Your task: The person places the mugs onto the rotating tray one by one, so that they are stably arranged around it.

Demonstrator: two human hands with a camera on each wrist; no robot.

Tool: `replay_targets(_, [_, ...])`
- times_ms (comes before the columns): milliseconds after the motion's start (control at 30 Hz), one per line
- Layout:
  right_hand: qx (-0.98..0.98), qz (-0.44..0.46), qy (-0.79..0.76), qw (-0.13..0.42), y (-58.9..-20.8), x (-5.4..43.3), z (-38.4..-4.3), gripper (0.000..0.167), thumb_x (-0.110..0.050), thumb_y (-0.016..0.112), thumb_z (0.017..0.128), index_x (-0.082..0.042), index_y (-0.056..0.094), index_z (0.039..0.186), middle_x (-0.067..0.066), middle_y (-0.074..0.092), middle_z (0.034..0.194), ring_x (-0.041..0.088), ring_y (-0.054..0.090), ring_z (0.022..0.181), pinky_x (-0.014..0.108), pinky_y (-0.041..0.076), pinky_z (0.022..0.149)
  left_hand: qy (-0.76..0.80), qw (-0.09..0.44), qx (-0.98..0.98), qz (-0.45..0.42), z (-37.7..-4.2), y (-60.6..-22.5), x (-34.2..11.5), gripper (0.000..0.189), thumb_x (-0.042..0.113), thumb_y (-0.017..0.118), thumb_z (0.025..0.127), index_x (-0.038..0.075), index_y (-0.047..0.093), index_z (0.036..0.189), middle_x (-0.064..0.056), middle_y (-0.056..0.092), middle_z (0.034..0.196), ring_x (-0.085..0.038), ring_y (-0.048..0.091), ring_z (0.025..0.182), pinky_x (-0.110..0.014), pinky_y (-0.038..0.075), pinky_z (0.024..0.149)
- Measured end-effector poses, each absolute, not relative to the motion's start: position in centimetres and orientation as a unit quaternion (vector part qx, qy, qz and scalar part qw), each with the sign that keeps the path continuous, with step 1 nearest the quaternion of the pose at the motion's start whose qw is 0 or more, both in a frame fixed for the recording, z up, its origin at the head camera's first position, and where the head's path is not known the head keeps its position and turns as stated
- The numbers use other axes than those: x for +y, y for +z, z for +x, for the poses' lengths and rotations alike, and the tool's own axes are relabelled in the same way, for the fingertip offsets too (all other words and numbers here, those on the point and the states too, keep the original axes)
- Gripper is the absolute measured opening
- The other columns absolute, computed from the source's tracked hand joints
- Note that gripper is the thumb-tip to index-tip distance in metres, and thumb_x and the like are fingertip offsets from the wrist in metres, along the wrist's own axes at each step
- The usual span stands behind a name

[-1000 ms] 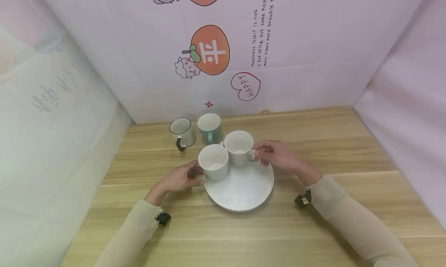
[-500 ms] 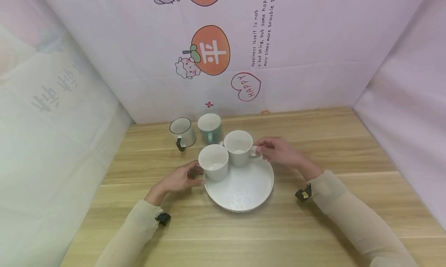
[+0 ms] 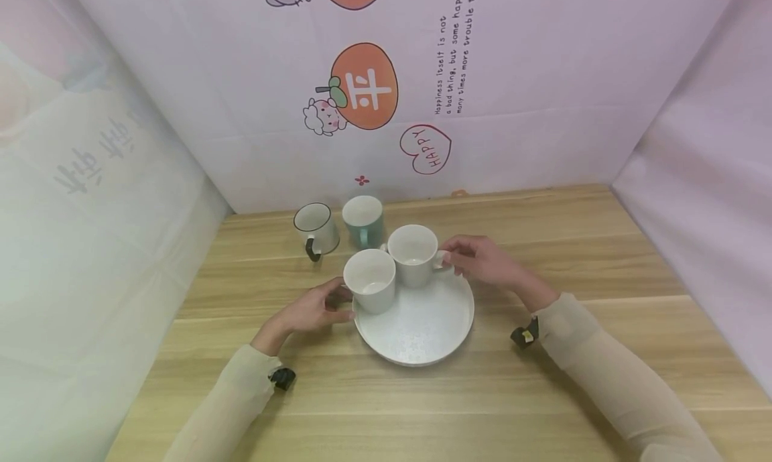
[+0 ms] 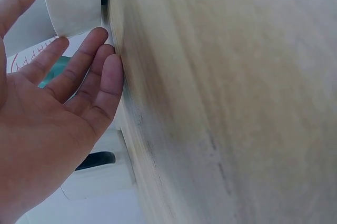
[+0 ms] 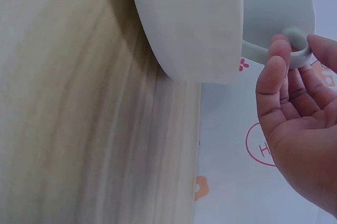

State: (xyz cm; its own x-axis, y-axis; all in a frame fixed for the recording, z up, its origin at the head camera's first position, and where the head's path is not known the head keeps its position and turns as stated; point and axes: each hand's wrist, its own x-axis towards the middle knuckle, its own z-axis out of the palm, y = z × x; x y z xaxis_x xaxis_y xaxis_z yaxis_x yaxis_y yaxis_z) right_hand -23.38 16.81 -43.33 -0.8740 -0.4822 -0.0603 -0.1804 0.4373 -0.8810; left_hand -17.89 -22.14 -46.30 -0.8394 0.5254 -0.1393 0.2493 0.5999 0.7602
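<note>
Two white mugs stand upright on a round white tray [image 3: 425,331]. The left mug [image 3: 370,286] is at the tray's left edge, and the right mug [image 3: 413,257] is at its back. My right hand [image 3: 484,264] pinches the right mug's handle [image 5: 299,45] between thumb and fingers, seen in the right wrist view. Beside the tray's left rim lies my left hand [image 3: 310,308], thumb near the rim and fingers by the left mug. In the left wrist view that hand [image 4: 58,105] has loosely extended fingers and grips nothing. Whether its fingertips touch the tray is unclear.
Behind the left mug stand a green mug [image 3: 363,224] with a white inside and a white mug with a black rim and handle [image 3: 317,231]. All rest on a wooden table [image 3: 386,422]. A printed white cloth [image 3: 512,80] hangs behind; white cloth also lines both sides.
My right hand has shifted slightly up and away at the right mug's handle, and that mug has moved very slightly. My left hand, the tray and the other mugs look the same.
</note>
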Motion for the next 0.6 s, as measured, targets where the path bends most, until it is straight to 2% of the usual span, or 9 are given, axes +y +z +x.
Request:
replay_targets(300, [0.844, -0.199, -0.475, 0.15, -43.18, 17.01, -24.07, 0.024, -0.029, 0.056, 0.103, -0.018, 0.066, 0.122, 0.01, 0.071, 0.108, 0.023, 0.063, 0.087, 0.03, 0.056, 0.071, 0.379, 0.182, 0.881, 0.215, -17.88, -46.21, -22.17, 0.064, 0.035, 0.076, 0.089, 0.016, 0.047, 0.143, -0.01, 0.064, 0.129, -0.027, 0.06, 0.123, -0.041, 0.054, 0.101])
replay_targets(600, [0.839, -0.227, -0.477, 0.13, -43.14, 17.05, -24.44, 0.028, -0.027, 0.054, 0.104, -0.011, 0.065, 0.124, 0.013, 0.071, 0.115, 0.021, 0.064, 0.09, 0.028, 0.057, 0.075, 0.391, 0.181, 0.874, 0.225, -17.83, -46.05, -22.16, 0.064, 0.031, 0.075, 0.09, 0.013, 0.046, 0.144, -0.014, 0.064, 0.129, -0.031, 0.059, 0.124, -0.045, 0.054, 0.101])
